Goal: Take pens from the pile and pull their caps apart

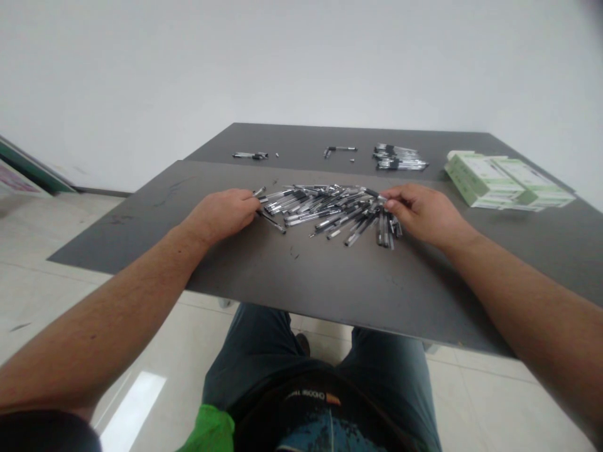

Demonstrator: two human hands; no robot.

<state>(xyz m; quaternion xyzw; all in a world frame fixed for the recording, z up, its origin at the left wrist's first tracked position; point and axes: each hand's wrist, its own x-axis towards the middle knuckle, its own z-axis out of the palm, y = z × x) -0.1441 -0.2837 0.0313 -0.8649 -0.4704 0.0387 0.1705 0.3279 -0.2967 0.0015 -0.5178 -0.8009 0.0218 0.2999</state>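
Observation:
A loose heap of clear pens with black grips [325, 207] lies across the middle of the grey table. At the heap's left end, my left hand [228, 213] is closed with its fingertips on a pen [273, 222] that slants down to the right. My right hand [421, 210] is at the heap's right end, thumb and forefinger pinched on the end of another pen [375, 194]. Below the right fingertips, several pens [387, 230] point towards me. Part of each hand's fingers is hidden from view.
Behind the heap, a neat bundle of pens [400, 157] lies at the back right. A few pens [250, 156] lie at the back left, and a pen with a loose part [342, 149] at back centre. Green and white boxes [509, 179] stand right. The table's front edge [320, 317] is near my legs.

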